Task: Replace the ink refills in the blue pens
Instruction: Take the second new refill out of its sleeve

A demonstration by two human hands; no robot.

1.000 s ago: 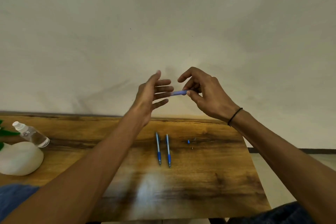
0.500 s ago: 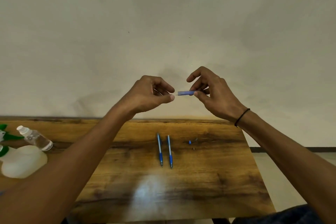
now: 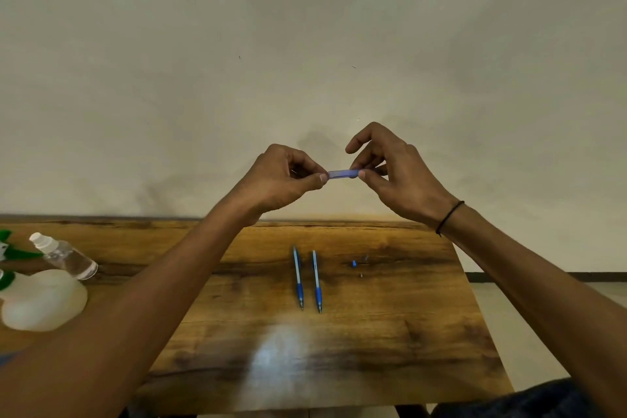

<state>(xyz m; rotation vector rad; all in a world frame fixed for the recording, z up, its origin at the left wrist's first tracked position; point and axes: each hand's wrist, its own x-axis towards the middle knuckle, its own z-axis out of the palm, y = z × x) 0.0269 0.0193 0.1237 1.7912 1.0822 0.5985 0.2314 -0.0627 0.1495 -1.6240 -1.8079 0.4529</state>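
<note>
A short translucent blue pen barrel (image 3: 342, 174) is held level in the air in front of the wall, above the table's far edge. My right hand (image 3: 393, 176) pinches its right end between thumb and fingers. My left hand (image 3: 285, 180) is closed at its left end, thumb and forefinger touching it; whatever it grips there is hidden by the fingers. Two whole blue pens (image 3: 298, 276) (image 3: 316, 280) lie side by side on the wooden table (image 3: 407, 332), tips toward me. A small blue pen part (image 3: 354, 263) and tiny dark bits (image 3: 365, 258) lie to their right.
At the table's left side stand a small clear bottle with a white cap (image 3: 64, 256), a white rounded object (image 3: 40, 299) and something green (image 3: 10, 248). The table's right edge drops to a tiled floor (image 3: 529, 332).
My left hand, open a second ago, has closed and moved in to the barrel's left end. The right hand has held the barrel almost still.
</note>
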